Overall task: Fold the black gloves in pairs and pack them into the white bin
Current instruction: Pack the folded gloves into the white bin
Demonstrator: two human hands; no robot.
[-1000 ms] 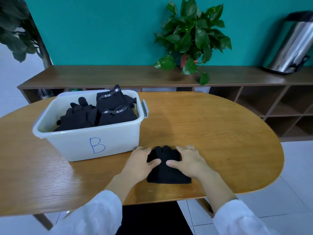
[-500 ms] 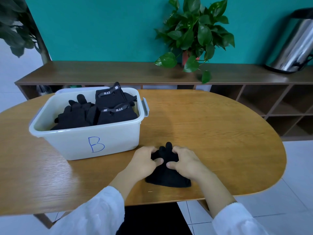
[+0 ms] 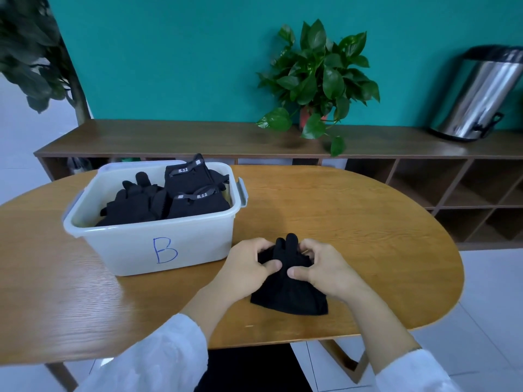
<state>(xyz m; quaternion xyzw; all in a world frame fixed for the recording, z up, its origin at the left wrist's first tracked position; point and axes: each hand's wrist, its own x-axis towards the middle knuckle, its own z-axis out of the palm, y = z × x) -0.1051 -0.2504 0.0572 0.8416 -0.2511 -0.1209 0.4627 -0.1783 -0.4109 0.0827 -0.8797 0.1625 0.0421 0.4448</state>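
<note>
A pair of black gloves [image 3: 288,295] lies stacked on the wooden table near its front edge, cuffs toward me and fingertips pointing away. My left hand [image 3: 249,267] pinches the finger end from the left. My right hand [image 3: 325,270] pinches it from the right, and the glove fingers stick up between my thumbs. The white bin [image 3: 169,244], marked with a blue "B", stands to the left of my hands. Several black gloves [image 3: 175,199] fill it, some with grey "5.11" wrist straps.
The oval wooden table [image 3: 368,222] curves away on the right. Behind it runs a low wooden shelf unit [image 3: 169,137] against a teal wall, carrying a potted plant [image 3: 317,80] and a steel bin [image 3: 481,94]. Another plant [image 3: 34,58] stands at the far left.
My hands went from lying flat on the gloves to gripping the finger end and lifting it up off the table. The bin has not moved.
</note>
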